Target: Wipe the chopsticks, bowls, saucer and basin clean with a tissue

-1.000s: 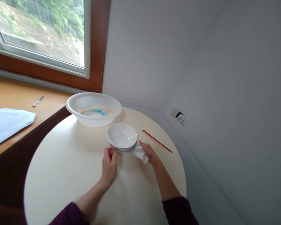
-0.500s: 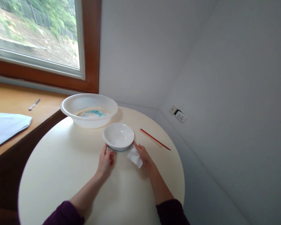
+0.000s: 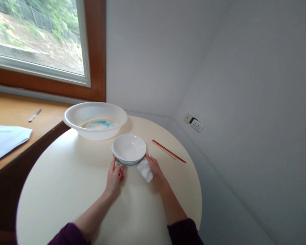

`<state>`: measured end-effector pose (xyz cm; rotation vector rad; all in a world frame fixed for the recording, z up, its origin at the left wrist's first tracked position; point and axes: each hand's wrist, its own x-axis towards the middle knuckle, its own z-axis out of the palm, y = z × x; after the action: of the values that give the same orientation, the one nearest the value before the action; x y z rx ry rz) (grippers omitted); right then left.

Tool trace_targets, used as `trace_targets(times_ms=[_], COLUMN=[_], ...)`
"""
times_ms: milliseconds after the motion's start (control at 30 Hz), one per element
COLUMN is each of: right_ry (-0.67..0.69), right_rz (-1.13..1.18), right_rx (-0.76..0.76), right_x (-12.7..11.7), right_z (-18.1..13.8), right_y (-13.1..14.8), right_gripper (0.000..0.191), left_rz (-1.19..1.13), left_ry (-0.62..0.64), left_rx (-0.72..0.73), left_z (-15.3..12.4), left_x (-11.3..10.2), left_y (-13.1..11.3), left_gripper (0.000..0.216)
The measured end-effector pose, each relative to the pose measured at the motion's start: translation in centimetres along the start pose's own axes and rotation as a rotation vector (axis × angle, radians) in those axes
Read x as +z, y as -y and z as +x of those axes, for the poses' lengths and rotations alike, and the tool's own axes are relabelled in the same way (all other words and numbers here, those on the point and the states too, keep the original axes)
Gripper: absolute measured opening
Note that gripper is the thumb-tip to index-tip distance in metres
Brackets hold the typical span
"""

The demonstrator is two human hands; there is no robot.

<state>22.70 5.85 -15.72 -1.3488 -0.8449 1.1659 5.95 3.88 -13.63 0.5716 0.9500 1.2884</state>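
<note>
Evidently largest, one round cream-topped table (image 3: 66, 180) had its near edge cut off by the frame. At its far left stood one wide, translucent white plastic basin (image 3: 97, 135). Just in front of it, towards the right, sat one stack of round, glossy white bowls (image 3: 129, 148), the lower ones too hidden to count. Of two bare hands, the left hand (image 3: 114, 178) touched the stack's near left with its index finger, the others curled; whether it gripped could not be told. The right hand (image 3: 155, 168), fingertips partly hidden, pinched one crumpled white cloth (image 3: 144, 169) at the near right. Beyond lay at least one thin red stick (image 3: 169, 151).
</note>
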Motion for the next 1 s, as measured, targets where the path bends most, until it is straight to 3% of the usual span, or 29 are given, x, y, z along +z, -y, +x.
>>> trace_targets(times_ms=[400, 533, 700, 1000], right_ry=[0.085, -0.039, -0.128, 0.035], right_rz=[-0.034, -0.075, -0.173, -0.388], right_rx=[0.009, -0.007, 0.050, 0.238], right_x=[-0.3, -0.3, -0.9, -0.9], right_z=[-0.6, 0.1, 1.6, 5.1], right_y=[-0.2, -0.6, -1.1, 0.1], right_gripper=[0.052, 0.049, 0.030, 0.014], left_rz=[0.008, 0.006, 0.007, -0.022], left_ry=[0.089, 0.051, 0.011, -0.003], left_rx=[-0.030, -0.012, 0.007, -0.020], left_z=[-0.4, -0.5, -0.4, 0.0], left_x=[0.0, 0.1, 0.1, -0.2], left_y=[0.2, 0.1, 0.0, 0.0], left_gripper=[0.083, 0.091, 0.089, 0.090])
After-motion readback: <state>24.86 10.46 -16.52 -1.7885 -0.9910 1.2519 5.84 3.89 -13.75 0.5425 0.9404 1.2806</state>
